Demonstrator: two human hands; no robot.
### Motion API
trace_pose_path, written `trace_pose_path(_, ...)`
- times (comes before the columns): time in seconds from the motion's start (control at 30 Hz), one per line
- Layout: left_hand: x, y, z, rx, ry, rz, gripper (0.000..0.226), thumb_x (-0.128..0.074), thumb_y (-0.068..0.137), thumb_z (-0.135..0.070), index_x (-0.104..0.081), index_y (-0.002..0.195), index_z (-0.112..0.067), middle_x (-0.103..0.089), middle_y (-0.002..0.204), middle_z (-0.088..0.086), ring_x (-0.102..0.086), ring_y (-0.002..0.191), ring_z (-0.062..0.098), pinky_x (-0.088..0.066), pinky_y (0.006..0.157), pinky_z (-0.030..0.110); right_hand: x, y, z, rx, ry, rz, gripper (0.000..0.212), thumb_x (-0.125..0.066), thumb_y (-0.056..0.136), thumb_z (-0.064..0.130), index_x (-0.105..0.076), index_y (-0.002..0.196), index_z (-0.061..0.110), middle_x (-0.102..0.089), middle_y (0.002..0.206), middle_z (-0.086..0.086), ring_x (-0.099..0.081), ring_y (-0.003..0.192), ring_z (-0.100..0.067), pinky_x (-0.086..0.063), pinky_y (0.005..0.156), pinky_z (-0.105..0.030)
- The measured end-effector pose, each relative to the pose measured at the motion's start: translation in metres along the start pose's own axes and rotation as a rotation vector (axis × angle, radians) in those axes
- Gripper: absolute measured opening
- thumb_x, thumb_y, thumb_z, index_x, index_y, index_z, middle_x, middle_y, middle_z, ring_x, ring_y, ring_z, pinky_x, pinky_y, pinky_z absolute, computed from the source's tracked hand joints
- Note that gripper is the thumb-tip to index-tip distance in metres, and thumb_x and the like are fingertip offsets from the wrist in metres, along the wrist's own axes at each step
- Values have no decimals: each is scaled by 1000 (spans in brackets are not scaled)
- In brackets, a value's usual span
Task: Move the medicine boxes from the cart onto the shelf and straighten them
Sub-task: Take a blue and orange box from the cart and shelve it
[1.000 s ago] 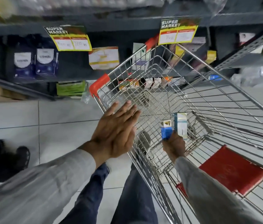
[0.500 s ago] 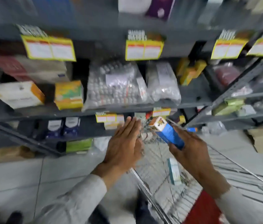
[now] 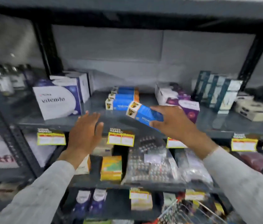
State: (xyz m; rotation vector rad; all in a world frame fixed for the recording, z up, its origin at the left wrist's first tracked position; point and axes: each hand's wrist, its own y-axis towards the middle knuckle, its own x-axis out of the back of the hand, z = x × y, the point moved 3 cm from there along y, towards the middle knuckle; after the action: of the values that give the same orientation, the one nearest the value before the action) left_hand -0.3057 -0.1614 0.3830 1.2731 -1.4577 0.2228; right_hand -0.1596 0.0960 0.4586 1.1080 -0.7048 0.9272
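Motion blur is smearing the price tags (image 3: 120, 139) beyond reading, and the bottom edge is cutting off the cart (image 3: 190, 213).

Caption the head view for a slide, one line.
Right hand brings a blue medicine box toward matching boxes on the shelf.

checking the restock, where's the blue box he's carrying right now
In the head view, the blue box is in the right hand, right of centre, over the shelf's front edge by the blue row.
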Motion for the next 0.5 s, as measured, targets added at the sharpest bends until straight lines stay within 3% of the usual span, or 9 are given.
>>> trace_pose_path(0.1,-6,2,13,-20,86,11,62,-34,99,-46,-63,133,-3,-66,135,24,-58,131,41,-42,114,57,-33,50,18,2,-124,152,55,-68,87,41,-60,140,31,-66,137,-7,-61,124,-32,-47,101,-38)
trace_pose_path(0.17,-11,2,15,-65,126,-6,66,-30,99,-46,-64,132,0,-66,136,25,-60,129,42,-41,114,58,-54,74,28,-16,-129,202,55,-67,86,40,-60,140,28,-62,141,-11,-58,127,-36,-47,104,-39)
trace_pose_path(0.33,-17,5,24,-59,167,44,76,-17,100,-55,-49,150,-8,-49,158,14,-42,149,29,-24,127,47,-85,98,38,-16,-123,237,51,-62,94,35,-58,142,18,-58,145,-13,-57,128,-35,-48,101,-38)
trace_pose_path(0.5,-21,6,29,-59,115,43,66,-22,106,-55,-42,155,-15,-42,164,6,-32,155,21,-18,129,41,-88,85,32,49,-182,216,56,-53,100,37,-46,151,15,-56,146,-12,-53,132,-33,-47,105,-42)
